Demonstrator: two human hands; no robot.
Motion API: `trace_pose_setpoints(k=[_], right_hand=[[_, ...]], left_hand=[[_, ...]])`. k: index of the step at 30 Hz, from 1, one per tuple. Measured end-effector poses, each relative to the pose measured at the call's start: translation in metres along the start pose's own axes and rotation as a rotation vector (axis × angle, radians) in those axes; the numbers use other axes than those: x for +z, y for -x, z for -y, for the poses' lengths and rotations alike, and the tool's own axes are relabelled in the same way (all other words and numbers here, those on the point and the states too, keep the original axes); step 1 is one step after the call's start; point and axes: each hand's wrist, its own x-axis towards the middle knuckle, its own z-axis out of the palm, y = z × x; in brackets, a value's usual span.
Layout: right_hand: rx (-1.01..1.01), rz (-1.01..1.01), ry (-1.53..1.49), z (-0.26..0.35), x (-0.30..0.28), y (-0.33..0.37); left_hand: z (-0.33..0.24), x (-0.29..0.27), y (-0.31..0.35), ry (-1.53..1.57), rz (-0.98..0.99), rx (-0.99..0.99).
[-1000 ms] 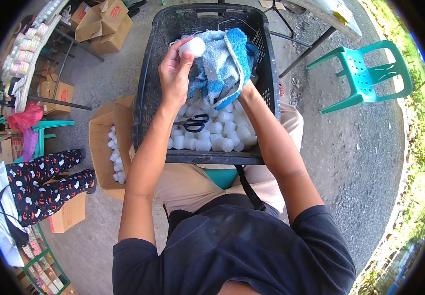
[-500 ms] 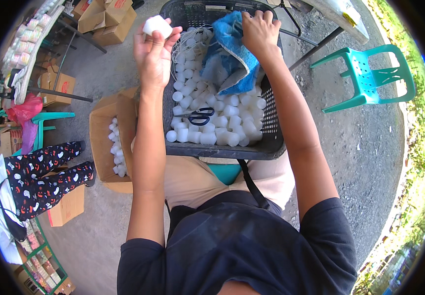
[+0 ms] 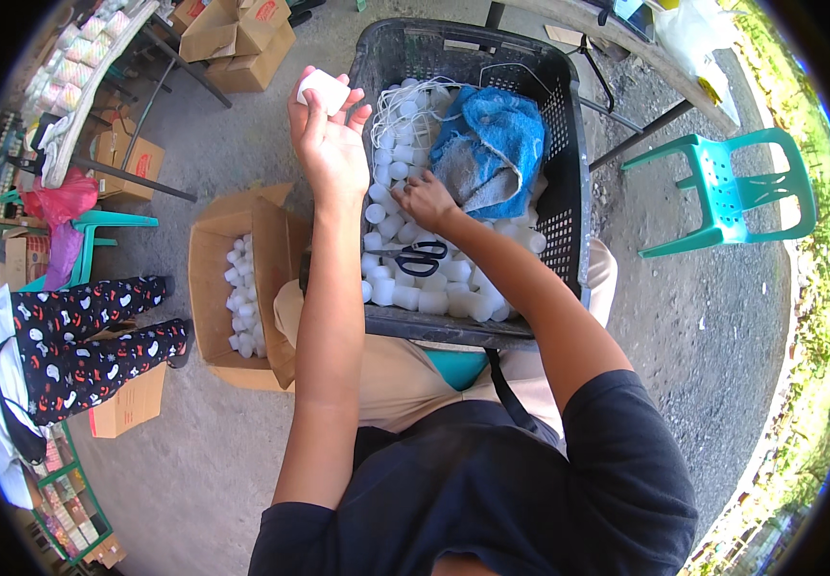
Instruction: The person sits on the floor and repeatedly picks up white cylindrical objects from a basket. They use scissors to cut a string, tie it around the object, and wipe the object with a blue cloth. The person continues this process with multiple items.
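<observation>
White piece (image 3: pixel 329 89) pinched in my part-open left hand (image 3: pixel 334 158); right hand (image 3: pixel 425 201) half-curled, grip unclear; I'd steer it clear of the scissors (image 3: pixel 419 259) just below it.

Left table (image 3: pixel 108 69): pale, multicoloured rolls (image 3: pixel 74 72) stand in rows along its top. Beneath its near edge, a brown carton (image 3: pixel 132 163); beyond its far corner, open stacked cartons (image 3: pixel 247 67) on the floor (image 3: pixel 180 461). Below the near corner, a red-pink bag (image 3: pixel 65 199) and a purple bag (image 3: pixel 63 257) adjoin a green plastic seat (image 3: pixel 108 221). A person in patterned trousers (image 3: pixel 98 312) stands nearby. Right table (image 3: pixel 664 82): a white plastic bag (image 3: pixel 698 38) lies near its outer corner. A teal chair (image 3: pixel 712 192) stands beyond that corner, before a strip of greenery (image 3: pixel 804 413).
</observation>
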Motion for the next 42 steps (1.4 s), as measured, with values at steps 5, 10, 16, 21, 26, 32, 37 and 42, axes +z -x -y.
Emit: trace_pose_setpoints(k=[5,10,16,21,26,32,37,42], right_hand=[[0.152,-0.028,-0.232,-0.004,-0.002,0.010],[0.508,-0.209,-0.605,-0.024,-0.049,0.004],[0.599,-0.597,-0.900,-0.032,-0.158,0.026],[0.383,-0.684,-0.740,-0.021,-0.175,0.056],[0.358,-0.790,-0.696,-0.039,-0.182,0.064],[0.510,-0.845,-0.888,-0.073,-0.194,0.081],[0.484,-0.638,-0.873,-0.086,-0.192,0.096],[0.280,-0.569,-1.031,-0.063,-0.193,0.078]], left_hand=[[-0.002,-0.005,-0.002,-0.012,-0.048,-0.022],[0.006,-0.007,-0.005,0.098,-0.120,-0.265],[0.021,-0.006,0.011,-0.687,0.034,-0.671],[0.031,0.006,0.015,-0.676,0.164,-0.591],[0.022,0.014,0.021,-0.887,0.534,-0.426],[0.017,0.000,0.012,-0.915,0.664,-0.424],[0.019,0.007,0.012,-0.955,0.643,-0.553],[0.031,0.008,0.015,-0.901,0.715,-0.485]])
